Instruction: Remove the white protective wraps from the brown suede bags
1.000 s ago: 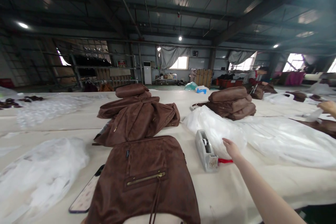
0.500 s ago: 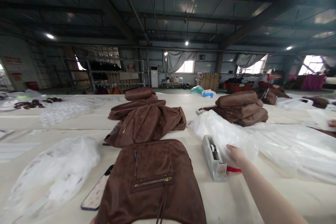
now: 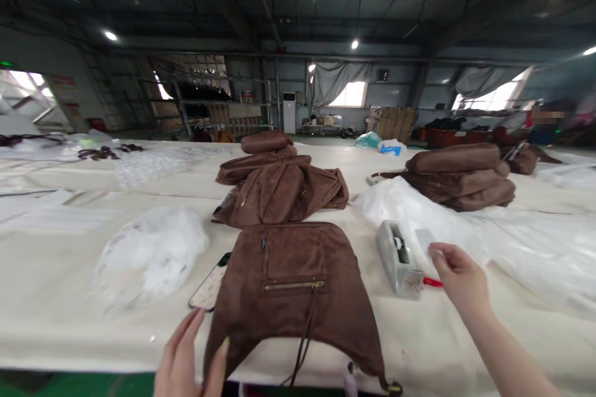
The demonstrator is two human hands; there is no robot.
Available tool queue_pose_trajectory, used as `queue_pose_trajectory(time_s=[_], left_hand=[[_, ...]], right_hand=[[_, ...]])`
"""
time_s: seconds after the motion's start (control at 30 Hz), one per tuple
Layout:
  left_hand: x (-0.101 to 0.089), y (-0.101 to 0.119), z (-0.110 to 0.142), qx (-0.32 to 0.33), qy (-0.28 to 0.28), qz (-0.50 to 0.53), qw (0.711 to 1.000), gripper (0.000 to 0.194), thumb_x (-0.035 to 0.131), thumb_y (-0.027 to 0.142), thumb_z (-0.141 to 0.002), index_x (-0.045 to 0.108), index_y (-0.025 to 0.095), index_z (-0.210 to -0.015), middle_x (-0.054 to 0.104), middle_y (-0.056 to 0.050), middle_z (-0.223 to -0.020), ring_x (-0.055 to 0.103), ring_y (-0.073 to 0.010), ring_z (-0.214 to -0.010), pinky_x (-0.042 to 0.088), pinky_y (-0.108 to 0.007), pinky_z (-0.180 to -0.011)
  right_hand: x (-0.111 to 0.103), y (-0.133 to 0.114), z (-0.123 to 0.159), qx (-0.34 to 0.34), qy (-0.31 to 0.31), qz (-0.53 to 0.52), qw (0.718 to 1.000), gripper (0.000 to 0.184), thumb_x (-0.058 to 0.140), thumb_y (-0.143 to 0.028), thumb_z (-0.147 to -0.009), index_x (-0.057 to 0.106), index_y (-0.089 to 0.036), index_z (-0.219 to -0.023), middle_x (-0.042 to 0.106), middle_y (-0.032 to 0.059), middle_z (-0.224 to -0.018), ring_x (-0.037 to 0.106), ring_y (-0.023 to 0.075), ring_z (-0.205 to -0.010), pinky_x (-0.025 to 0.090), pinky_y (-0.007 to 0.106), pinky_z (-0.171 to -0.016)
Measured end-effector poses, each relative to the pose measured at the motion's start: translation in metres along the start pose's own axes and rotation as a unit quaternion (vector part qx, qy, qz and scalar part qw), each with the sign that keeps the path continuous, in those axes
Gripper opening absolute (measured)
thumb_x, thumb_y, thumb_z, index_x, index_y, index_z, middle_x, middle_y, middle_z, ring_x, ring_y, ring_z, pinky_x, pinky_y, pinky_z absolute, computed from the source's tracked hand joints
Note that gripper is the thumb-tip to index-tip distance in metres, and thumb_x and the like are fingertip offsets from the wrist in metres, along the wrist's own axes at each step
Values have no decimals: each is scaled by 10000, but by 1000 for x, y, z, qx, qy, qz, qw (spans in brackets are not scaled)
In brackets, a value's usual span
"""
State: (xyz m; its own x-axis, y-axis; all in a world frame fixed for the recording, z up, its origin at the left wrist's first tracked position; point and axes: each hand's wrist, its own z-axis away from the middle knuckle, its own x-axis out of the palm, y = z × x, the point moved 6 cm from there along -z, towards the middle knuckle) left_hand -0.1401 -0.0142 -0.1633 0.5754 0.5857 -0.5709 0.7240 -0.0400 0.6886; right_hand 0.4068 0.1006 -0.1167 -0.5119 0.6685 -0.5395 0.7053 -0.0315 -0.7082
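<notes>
Head view: brown bag (image 3: 288,254) lies on worktop (image 3: 125,338), near edge. Left hand (image 3: 189,356) at its lower left edge, thumb and fingers parted; can't tell if that grip has hold of it. Right hand (image 3: 460,276) beside tape dispenser (image 3: 395,263), grip pinched on small greyish piece (image 3: 423,237). Phone (image 3: 210,285) just left of bag; more brown bags (image 3: 284,192) piled behind.

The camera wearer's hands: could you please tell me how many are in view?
2: the left hand at the lower left edge of the nearest brown bag, the right hand just right of the tape dispenser.
</notes>
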Motion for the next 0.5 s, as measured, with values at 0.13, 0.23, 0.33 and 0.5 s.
queue_pose_trajectory(time_s=[0.13, 0.23, 0.33, 0.5], left_hand=[[23, 49, 19, -35, -199, 156, 967, 472, 425, 496, -902, 515, 206, -1263, 660, -105, -1115, 626, -233, -1030, 483, -374, -958], [52, 51, 37, -89, -286, 255, 920, 520, 401, 509, -922, 460, 177, -1318, 680, -118, -1043, 657, -209, -906, 530, -344, -835], [71, 39, 51, -150, -315, 306, 886, 561, 428, 565, -897, 501, 133, -1247, 693, -121, -953, 664, -215, -829, 537, -325, -724], [62, 9, 51, -212, -204, 287, 911, 500, 433, 612, -872, 589, 146, -964, 654, -47, -675, 609, -179, -593, 484, -292, -593]], right_hand=[[38, -108, 114, -279, -167, -11, 946, 265, 473, -271, -861, 641, -267, -1066, 695, 63, -1047, 649, 232, -930, 515, 340, -805], [69, -161, 205, -452, -286, -12, 845, 517, 405, -61, -822, 523, -250, -1289, 666, 53, -1154, 641, 203, -961, 510, 337, -867], [92, -185, 267, -512, -340, -25, 789, 559, 439, -1, -756, 518, -207, -1270, 692, 47, -1082, 653, 199, -887, 528, 317, -813], [98, -202, 302, -508, -393, -78, 762, 455, 552, -106, -777, 539, -238, -1212, 688, 43, -1092, 655, 203, -887, 527, 281, -755]])
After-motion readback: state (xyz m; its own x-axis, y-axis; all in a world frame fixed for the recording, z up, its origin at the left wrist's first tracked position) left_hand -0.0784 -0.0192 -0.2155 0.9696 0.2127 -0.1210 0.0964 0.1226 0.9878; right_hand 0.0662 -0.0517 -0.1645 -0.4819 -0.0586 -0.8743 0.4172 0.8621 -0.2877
